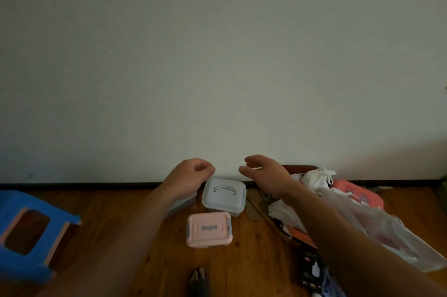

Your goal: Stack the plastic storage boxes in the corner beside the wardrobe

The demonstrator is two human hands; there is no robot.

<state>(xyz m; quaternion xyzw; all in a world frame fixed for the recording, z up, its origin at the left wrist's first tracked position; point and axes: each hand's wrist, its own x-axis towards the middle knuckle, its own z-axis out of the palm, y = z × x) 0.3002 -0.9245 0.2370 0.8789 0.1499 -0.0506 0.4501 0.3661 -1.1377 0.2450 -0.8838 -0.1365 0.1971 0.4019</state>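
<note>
A pale blue storage box (223, 196) with a curved handle on its lid stands on the wooden floor against the wall. In front of it sits a smaller pink box (209, 229) with grey clips. A third box (182, 204) is mostly hidden under my left forearm. My left hand (191, 174) hovers above the blue box's left edge, fingers curled, holding nothing. Above the box's right side my right hand (262, 173) hangs with fingers apart, holding nothing.
A blue plastic stool (29, 231) lies tipped at the left. To the right is a heap of plastic bags (367, 221), a white cloth bundle (315, 179) and an orange-red item (355, 194). A foot (198, 281) shows at the bottom. The wall (217, 67) rises just behind the boxes.
</note>
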